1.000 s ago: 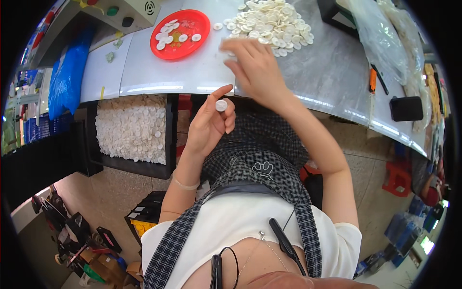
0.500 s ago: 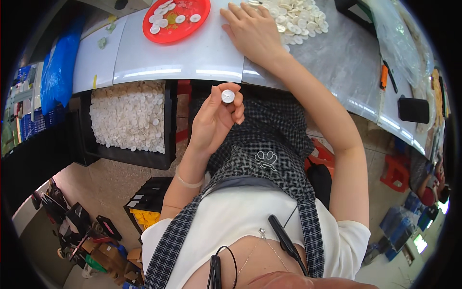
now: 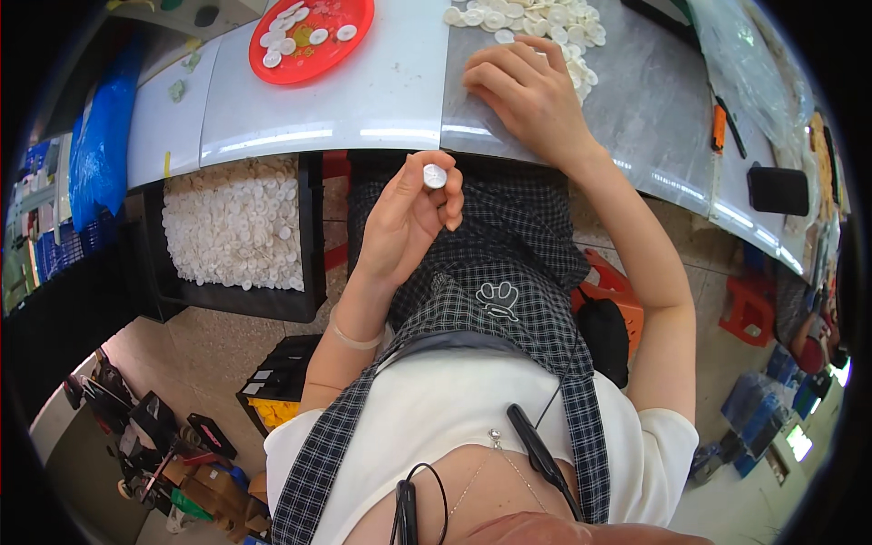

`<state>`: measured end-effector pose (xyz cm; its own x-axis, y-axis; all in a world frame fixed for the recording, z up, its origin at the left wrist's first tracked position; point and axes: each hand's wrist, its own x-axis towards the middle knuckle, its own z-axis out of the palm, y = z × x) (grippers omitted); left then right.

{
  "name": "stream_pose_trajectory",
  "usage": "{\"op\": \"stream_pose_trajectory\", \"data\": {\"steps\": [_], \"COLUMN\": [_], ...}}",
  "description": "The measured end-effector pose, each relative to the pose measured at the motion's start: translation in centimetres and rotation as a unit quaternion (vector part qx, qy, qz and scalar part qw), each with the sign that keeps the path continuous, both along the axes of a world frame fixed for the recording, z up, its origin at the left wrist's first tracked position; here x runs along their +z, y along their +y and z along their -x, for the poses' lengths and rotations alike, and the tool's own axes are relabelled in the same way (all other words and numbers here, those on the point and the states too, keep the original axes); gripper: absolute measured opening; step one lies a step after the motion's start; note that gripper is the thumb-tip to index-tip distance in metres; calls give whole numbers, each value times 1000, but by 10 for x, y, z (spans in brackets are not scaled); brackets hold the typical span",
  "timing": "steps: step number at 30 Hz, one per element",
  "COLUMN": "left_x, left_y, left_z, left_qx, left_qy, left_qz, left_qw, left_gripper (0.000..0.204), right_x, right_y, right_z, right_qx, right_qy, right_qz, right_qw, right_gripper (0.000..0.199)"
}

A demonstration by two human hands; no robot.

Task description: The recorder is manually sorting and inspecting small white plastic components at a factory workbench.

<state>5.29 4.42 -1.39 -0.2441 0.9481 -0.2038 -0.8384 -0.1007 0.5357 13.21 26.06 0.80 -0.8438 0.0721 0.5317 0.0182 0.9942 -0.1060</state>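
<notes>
My left hand (image 3: 413,213) is raised in front of the apron, just off the table's near edge. Its thumb and fingers pinch a small white round disc (image 3: 435,176), flat face up; whether more discs sit beneath it is hidden. On the grey tabletop, my right hand (image 3: 536,104) rests with its fingers curled in, at the near side of a loose pile of white discs (image 3: 536,14). Whatever those fingers hold, if anything, is out of sight beneath them. One disc (image 3: 504,36) lies just beyond the knuckles.
A red plate (image 3: 338,56) with several white discs stands left of the pile. Below the table edge, an open black drawer (image 3: 313,232) is filled with similar discs. An orange cutter (image 3: 718,129), a black pen (image 3: 734,134) and a dark phone (image 3: 777,190) lie at right.
My right hand has drawn back from the pile toward the table's near edge, and its spread fingers have curled. The left hand keeps its disc, almost in place.
</notes>
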Motion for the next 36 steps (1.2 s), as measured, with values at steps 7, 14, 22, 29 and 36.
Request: {"op": "stream_pose_trajectory", "data": {"steps": [7, 14, 22, 29, 36], "left_x": [17, 11, 14, 16, 10], "left_y": [17, 17, 18, 19, 19], "left_z": [-10, -13, -20, -25, -21], "left_qx": [32, -8, -3, 3, -27], "left_qy": [55, 141, 317, 365, 184], "left_qz": [41, -11, 51, 52, 78], "left_qw": [997, 990, 947, 930, 979], "left_gripper": [40, 33, 22, 22, 18], "right_x": [17, 13, -10, -20, -16], "right_y": [-37, -53, -34, -31, -36], "right_z": [-24, -66, -92, -82, -71], "right_qx": [55, 46, -187, -155, -167], "right_qy": [97, 117, 84, 79, 112], "right_qz": [231, 354, 259, 223, 255], "right_qw": [967, 927, 944, 959, 946], "right_gripper": [31, 35, 20, 20, 28]}}
